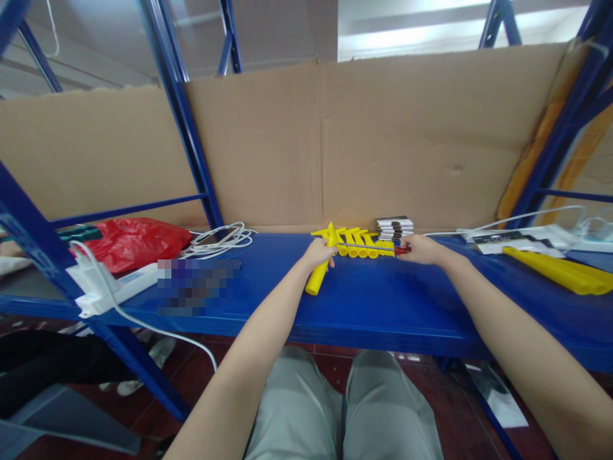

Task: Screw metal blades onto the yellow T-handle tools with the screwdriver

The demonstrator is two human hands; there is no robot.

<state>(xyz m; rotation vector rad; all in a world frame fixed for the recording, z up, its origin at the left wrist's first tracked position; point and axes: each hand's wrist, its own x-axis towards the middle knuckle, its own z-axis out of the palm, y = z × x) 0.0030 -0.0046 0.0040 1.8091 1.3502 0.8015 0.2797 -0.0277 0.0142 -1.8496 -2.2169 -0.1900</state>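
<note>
A yellow plastic piece with a tube-like lower end (314, 281) is in my left hand (320, 253), whose fingers wrap round its middle above the blue shelf. My right hand (417, 249) is closed round the red handle of a screwdriver (403, 250). The thin metal shaft points left and reaches the yellow piece; whether its tip is inside cannot be made out. Just behind my hands, several similar yellow pieces (357, 250) lie in a row. A stack of black-and-white printed papers or packets (394, 228) sits behind them, against the cardboard.
The blue shelf (364, 306) has a cardboard back wall (383, 140). At left are a red plastic bag (138, 243), coiled white cable (223, 240) and a white power strip (129, 284). Long yellow pieces (560, 270) lie at right. A person's dark-clothed leg (62, 361) shows lower left.
</note>
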